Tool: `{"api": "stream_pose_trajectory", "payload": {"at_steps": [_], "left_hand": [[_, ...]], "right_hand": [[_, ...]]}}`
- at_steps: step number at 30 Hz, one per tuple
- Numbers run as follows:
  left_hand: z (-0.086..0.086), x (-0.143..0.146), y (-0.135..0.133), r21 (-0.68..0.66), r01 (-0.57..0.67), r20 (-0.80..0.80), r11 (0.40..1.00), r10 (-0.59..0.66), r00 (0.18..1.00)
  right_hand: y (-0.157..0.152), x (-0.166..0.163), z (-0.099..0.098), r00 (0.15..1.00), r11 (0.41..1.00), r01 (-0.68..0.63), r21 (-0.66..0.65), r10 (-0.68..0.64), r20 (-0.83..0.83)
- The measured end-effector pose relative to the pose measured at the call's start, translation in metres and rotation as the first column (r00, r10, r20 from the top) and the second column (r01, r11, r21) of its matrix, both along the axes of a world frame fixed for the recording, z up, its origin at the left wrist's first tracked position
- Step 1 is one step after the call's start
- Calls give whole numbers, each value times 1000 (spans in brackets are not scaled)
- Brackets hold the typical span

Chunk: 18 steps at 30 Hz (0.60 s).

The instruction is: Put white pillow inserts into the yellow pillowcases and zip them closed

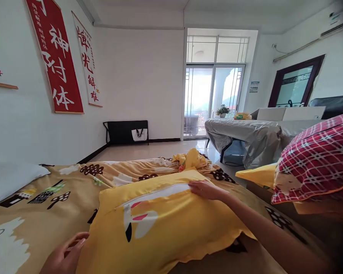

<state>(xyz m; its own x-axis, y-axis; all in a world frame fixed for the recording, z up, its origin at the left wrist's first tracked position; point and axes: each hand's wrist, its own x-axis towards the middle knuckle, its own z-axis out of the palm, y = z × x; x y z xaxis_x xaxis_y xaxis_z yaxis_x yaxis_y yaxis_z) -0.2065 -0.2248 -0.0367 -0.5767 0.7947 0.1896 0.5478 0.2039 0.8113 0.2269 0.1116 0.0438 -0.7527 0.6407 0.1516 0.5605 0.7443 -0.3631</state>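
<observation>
Grips can't be told: the right hand (207, 189) lies at the pillow's (174, 224) white strip (162, 191), the left (67, 253) at its side edge, seemingly steadying it on the bed (77, 188).

A home, yellow pillow (171, 224) on patterned bedding (71, 213), red wall scroll (55, 57), sliding glass doors (200, 93)

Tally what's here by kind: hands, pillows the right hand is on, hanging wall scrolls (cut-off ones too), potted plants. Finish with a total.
Hands: 2 (left hand, right hand)
Pillows: 1 (yellow pillow)
Wall scrolls: 3 (red scroll, white scroll, cut-off scroll)
Potted plants: 1 (potted plant)
Total: 7
</observation>
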Motion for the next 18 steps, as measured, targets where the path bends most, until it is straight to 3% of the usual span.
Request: {"api": "stream_pose_trajectory", "payload": {"at_steps": [2, 6, 9, 12, 15, 18], "left_hand": [[-12, 0, 25, -24, 45, 4, 999, -45, 999], [-18, 4, 59, 72, 17, -365, 997, 10, 931], [0, 22, 69, 41, 186, -565, 982, -131, 815], [27, 61, 84, -57, 367, -604, 928, -325, 728], [41, 98, 110, -140, 371, -617, 918, -374, 692], [41, 112, 131, -156, 271, -627, 950, -307, 716]], "right_hand": [[13, 34, -6, 997, 997, 82, -6, -82, 6], [20, 65, -16, 991, 992, 125, 0, -125, -47], [14, 47, -22, 983, 989, 121, 83, -108, -148], [2, 11, -28, 978, 983, 63, 172, -27, -207], [-7, -15, -35, 978, 975, 80, 205, -37, -206], [-6, -13, -38, 989, 955, 135, 264, -114, -92]]}}
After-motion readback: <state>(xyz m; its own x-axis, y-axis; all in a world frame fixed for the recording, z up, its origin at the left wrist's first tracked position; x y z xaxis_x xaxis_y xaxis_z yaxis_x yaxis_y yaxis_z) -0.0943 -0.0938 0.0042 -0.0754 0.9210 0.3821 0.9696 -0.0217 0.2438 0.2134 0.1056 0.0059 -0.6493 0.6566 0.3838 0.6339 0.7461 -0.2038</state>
